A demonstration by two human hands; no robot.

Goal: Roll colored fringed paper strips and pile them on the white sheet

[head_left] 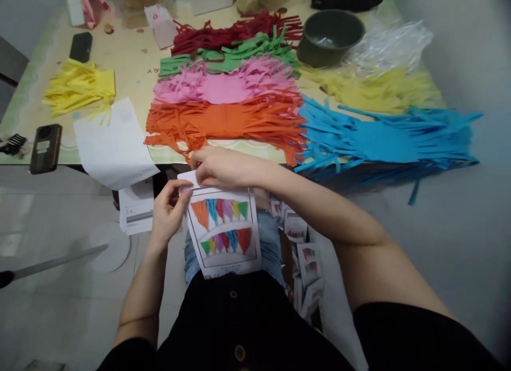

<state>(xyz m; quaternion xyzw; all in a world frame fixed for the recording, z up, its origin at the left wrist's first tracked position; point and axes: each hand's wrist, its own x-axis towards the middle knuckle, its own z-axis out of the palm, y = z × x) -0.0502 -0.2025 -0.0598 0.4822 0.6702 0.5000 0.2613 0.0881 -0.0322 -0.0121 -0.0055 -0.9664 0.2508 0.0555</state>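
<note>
A flat white package (223, 227) printed with colourful tassel garlands lies over my lap below the table edge. My left hand (171, 208) pinches its upper left corner between thumb and fingers. Across its top edge, my right hand (213, 166) has its fingers bent down onto the white flap; what the fingertips hold, if anything, is hidden. Just beyond my right hand lies an orange fringed bundle (227, 120), with pink (225, 88), green (239, 52) and dark red (235, 33) ones behind it. A blue fringed bundle (387, 139) rests at the right.
Yellow bundles lie at left (96, 86) and right (379, 89). A white sheet (115, 142) overhangs the table's front edge beside a dark phone-like device (46, 147). A dark green bowl (331, 35) and clear plastic (391, 46) stand back right. Printed packages (311, 262) are stacked beside my lap.
</note>
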